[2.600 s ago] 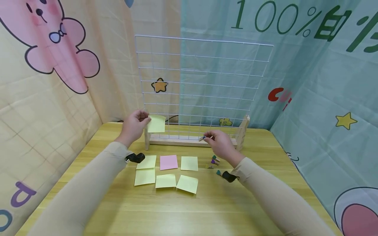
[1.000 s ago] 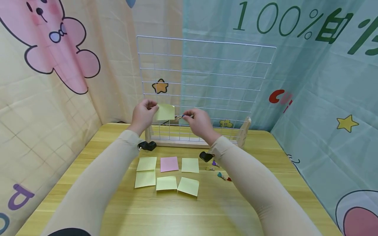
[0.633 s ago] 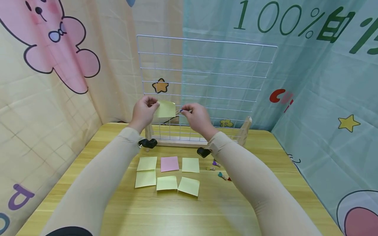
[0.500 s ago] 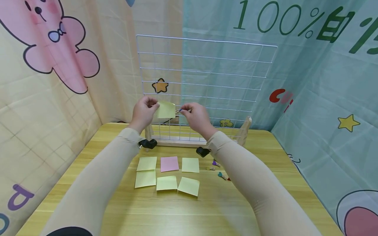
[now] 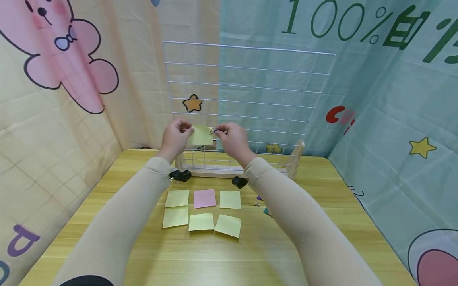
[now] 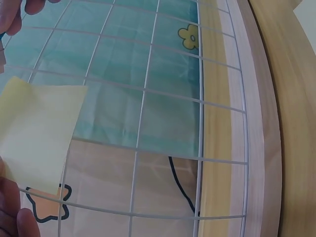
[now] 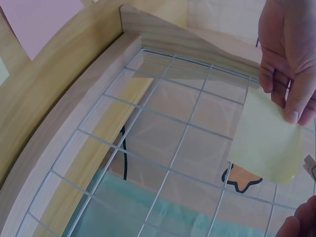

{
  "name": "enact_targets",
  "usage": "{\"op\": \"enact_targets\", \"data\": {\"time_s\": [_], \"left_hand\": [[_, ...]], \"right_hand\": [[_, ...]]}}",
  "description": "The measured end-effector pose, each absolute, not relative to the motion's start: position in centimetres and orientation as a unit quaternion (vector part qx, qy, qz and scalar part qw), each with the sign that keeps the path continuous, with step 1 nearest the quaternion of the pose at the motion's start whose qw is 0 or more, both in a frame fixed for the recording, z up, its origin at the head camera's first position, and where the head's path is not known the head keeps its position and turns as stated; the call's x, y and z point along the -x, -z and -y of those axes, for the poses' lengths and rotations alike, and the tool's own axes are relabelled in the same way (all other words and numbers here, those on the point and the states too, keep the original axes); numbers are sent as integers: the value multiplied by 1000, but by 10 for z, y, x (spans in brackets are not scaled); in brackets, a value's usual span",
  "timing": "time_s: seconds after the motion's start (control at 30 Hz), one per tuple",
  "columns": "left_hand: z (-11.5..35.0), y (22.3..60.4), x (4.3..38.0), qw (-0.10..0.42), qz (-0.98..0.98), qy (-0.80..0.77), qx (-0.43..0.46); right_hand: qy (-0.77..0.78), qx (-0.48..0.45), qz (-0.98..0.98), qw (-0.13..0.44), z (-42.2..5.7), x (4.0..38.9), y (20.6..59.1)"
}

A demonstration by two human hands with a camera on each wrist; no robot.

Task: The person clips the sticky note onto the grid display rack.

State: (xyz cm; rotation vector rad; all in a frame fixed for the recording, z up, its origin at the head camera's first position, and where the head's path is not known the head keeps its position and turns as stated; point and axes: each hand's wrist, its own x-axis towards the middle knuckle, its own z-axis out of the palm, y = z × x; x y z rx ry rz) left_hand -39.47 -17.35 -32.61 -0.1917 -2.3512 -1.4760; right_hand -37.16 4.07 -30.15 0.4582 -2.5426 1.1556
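My left hand [image 5: 174, 138] pinches a yellow sticky note [image 5: 202, 136] by its left edge, in front of the white wire grid [image 5: 250, 85]. At the note's right edge, my right hand [image 5: 233, 141] holds a small wooden clothespin [image 5: 212, 132] with a blue bit on it. In the right wrist view the clothespin [image 7: 310, 167] sits close beside the note [image 7: 266, 140], and the left hand's thumb presses the note's face. The left wrist view shows the note [image 6: 39, 133] against the grid's wires, with its upper corner curling.
On the table [image 5: 200, 258] lie several more yellow sticky notes [image 5: 230, 200] and a pink one [image 5: 205, 198]. Several small coloured clothespins [image 5: 255, 203] lie to their right, partly behind the right sleeve. A wooden base [image 5: 214, 173] carries the grid; printed curtains [image 5: 386, 131] surround the table.
Both hands have risen toward the grid's middle, bringing note and clothespin together. In the last half second my right hand has shifted slightly left, so the clothespin now meets the note's right edge.
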Motion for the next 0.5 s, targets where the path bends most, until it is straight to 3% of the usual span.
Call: {"op": "enact_targets", "data": {"time_s": [0.5], "left_hand": [[172,333,398,164,840,514,64]], "right_hand": [[-377,-148,900,159,-31,383,303]]}}
